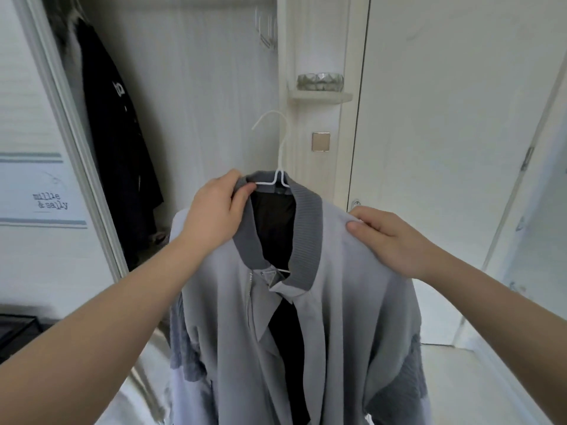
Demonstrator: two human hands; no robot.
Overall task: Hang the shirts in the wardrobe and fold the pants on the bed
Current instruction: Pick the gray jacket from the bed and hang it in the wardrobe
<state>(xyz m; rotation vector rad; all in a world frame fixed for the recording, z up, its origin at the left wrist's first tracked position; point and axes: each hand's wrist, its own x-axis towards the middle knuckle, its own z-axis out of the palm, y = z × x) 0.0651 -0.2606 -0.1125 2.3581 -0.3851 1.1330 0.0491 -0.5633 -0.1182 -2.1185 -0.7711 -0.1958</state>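
A home, likely a bedroom: an open wardrobe on the left with a dark coat hanging inside (spare hangers farther in), a wall switch, a small shelf holding a glass bowl, and a white door on the right.

Two hands, one grey shirt, one hanger, perhaps one dark coat.
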